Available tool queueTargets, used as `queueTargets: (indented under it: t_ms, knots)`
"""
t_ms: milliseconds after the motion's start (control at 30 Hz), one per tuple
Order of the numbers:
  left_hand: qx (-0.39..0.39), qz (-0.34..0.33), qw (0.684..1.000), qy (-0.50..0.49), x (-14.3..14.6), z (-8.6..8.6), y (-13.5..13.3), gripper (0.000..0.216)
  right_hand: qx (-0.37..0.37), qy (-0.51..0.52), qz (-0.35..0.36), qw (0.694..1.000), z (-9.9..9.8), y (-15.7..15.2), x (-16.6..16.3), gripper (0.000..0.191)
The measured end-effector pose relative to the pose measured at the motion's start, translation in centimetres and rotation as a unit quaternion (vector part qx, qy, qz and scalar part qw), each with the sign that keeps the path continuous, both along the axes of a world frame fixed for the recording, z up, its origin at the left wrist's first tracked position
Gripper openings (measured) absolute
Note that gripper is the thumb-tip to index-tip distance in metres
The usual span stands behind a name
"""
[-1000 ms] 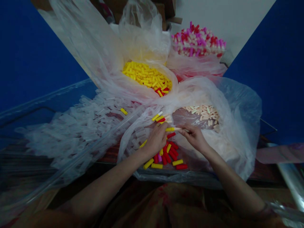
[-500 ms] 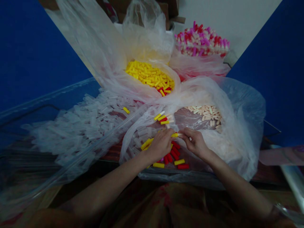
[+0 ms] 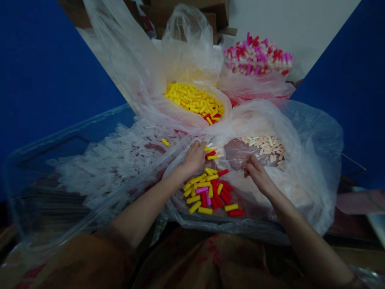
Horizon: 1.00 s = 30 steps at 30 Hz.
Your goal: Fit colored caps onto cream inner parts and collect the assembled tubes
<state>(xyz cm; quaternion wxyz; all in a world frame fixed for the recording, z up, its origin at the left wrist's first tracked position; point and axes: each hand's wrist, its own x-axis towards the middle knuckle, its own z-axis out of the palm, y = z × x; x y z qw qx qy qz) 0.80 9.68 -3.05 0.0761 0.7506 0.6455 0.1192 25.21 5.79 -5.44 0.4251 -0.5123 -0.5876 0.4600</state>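
My left hand reaches forward, fingers bent together, its tips on a short row of yellow and red capped pieces with white ends. What the fingers hold, if anything, is hidden. My right hand lies to the right on the plastic, fingers curled in a pinch beside the bag of cream sticks. Nothing shows between them. A loose pile of yellow and red caps, with one pink among them, lies between my forearms.
A bag of yellow caps stands behind the hands. A bag of pink, red and white pieces is at the back right. A heap of clear tubes fills the plastic sheet on the left. Cardboard boxes stand at the back.
Both hands met over a yellow capped piece; now they are apart. My left hand moved forward to the row, my right hand drew back right. More yellow caps lie in the loose pile.
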Motion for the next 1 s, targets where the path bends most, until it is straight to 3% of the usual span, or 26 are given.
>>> queueTargets:
  t_ms: [67, 133, 267, 433, 700, 767, 867, 933, 1000]
  knots:
    - [0.033, -0.009, 0.999, 0.034, -0.1, 0.2, -0.6, 0.043, -0.005, 0.018, 0.011, 1.000, -0.3, -0.3, 0.5, 0.022]
    - [0.050, -0.052, 0.996, 0.047, 0.0, 0.4, -1.9, 0.038, -0.012, 0.032, 0.016, 0.999, -0.4, -0.8, 1.0, 0.024]
    - [-0.035, -0.188, 0.981, 0.020, 0.6, -0.5, -4.0, 0.024, -0.020, 0.042, 0.011, 0.999, 0.0, -1.6, 1.3, 0.032]
    - [-0.086, -0.168, 0.979, 0.078, 1.2, -2.4, -3.9, 0.032, 0.002, 0.036, 0.005, 0.999, 0.1, -2.0, 0.3, 0.024]
    - [-0.104, -0.206, 0.968, 0.094, 2.3, -1.3, -3.6, 0.024, -0.048, 0.069, -0.029, 0.996, 0.0, -2.5, -1.4, 0.043]
    - [-0.104, -0.194, 0.975, 0.037, 2.1, -1.0, -3.6, 0.019, -0.041, 0.061, -0.030, 0.997, 0.1, -2.7, -1.3, 0.044]
    - [-0.092, -0.140, 0.971, -0.172, 1.7, -0.5, -3.9, 0.016, -0.023, 0.054, -0.024, 0.998, 0.2, -3.0, -1.2, 0.037]
    - [-0.127, -0.115, 0.922, -0.348, 1.6, 0.1, -4.4, 0.015, 0.000, 0.052, -0.018, 0.998, 0.3, -3.1, -1.2, 0.032]
    - [-0.199, -0.112, 0.848, -0.478, 1.7, 0.8, -5.1, 0.016, 0.025, 0.050, -0.016, 0.998, 0.6, -3.4, -1.5, 0.029]
